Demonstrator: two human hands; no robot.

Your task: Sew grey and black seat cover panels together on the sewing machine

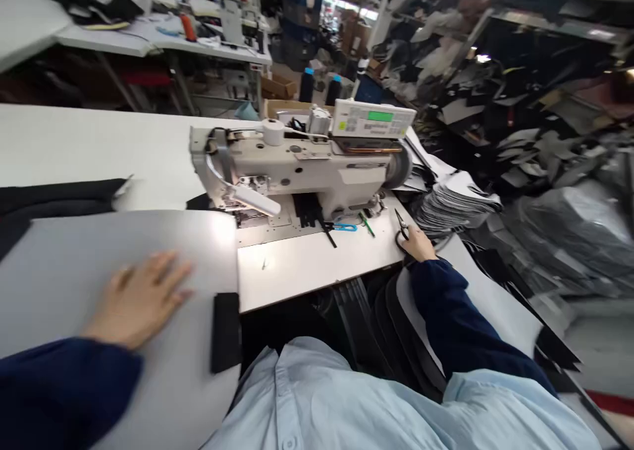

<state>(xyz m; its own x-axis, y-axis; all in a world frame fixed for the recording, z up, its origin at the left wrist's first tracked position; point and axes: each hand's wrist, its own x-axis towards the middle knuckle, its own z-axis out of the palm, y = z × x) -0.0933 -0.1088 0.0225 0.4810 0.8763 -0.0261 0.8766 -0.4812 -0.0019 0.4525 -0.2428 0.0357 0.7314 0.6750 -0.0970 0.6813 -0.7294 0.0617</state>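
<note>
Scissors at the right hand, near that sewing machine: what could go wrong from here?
The open-looking scissors, with the right hand at their handles, might nick a finger or the stacked pieces close by. The blue tool and green tool lie loose beside the sewing machine, so a sweeping sleeve could knock them. The large grey panel could shift or crease under the left hand.

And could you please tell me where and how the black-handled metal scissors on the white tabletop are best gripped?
Likely by the black loop handles, coming from the near right side: they lie beside the bare right hand, while the pointed metal blades aim away from it.
</note>
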